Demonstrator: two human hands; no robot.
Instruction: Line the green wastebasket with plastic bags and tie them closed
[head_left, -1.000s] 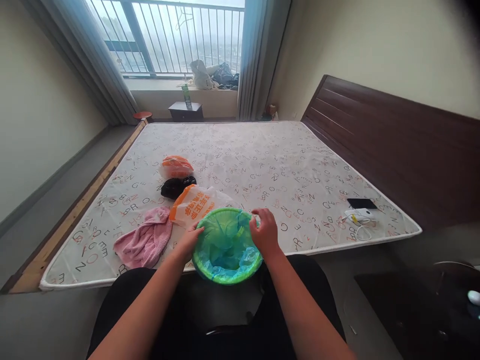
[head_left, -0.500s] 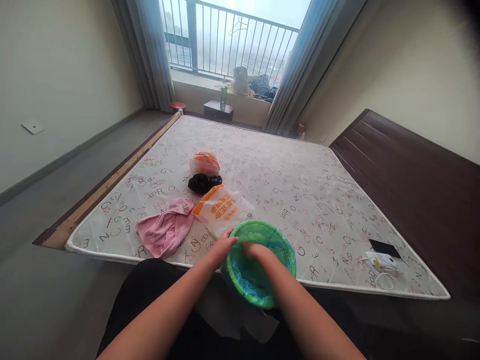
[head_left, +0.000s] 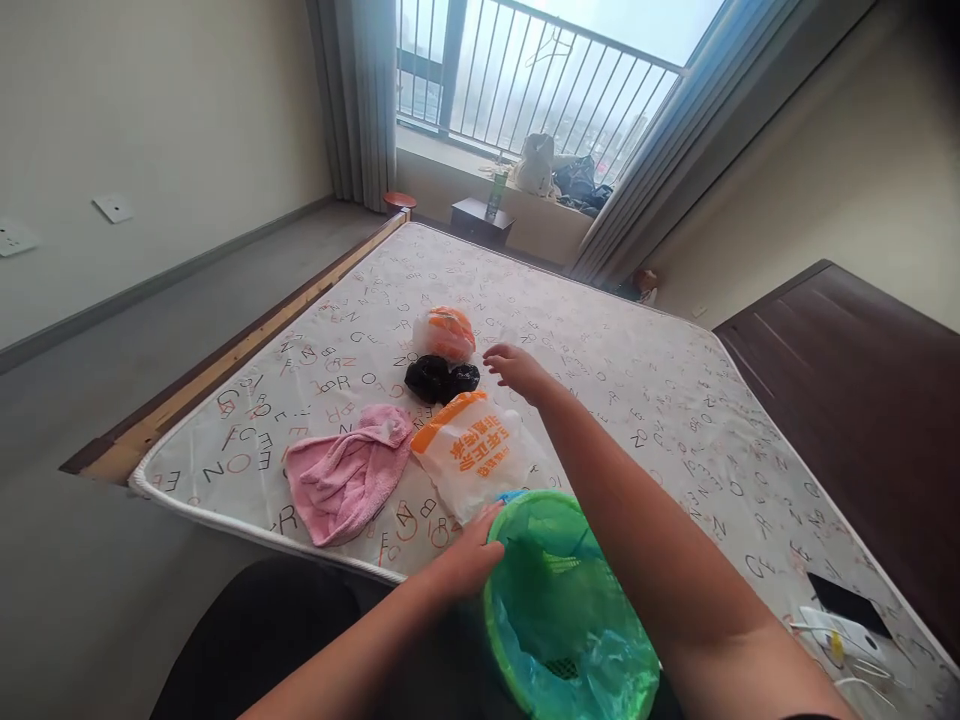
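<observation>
A green trash basket (head_left: 491, 625), lined with a bluish-green plastic bag (head_left: 619, 665), tilts at the mattress's front edge. My left hand (head_left: 478, 550) grips its rim at the left, thumb on the inner side. Stretched out over the mattress, my right hand (head_left: 517, 370) has its fingers apart and nothing in them. Closest to it are a bunched black plastic bag (head_left: 433, 379) and an orange-and-clear plastic bundle (head_left: 451, 335). A white plastic bag with orange print (head_left: 484, 455) lies between the basket and the black bag. Left of it is a crumpled pink towel (head_left: 349, 470).
The letter-patterned mattress (head_left: 600, 340) sits in a wooden bed frame (head_left: 247, 345), its dark headboard (head_left: 862, 380) at right. A phone (head_left: 849, 605) and a white device with cables (head_left: 844, 640) lie at the right. Beyond stands a small nightstand (head_left: 480, 220) by the window.
My right hand has come out of the basket and reached forward toward the black bag and orange bundle. My left hand stays on the rim. The view has turned and the basket tilts more toward me.
</observation>
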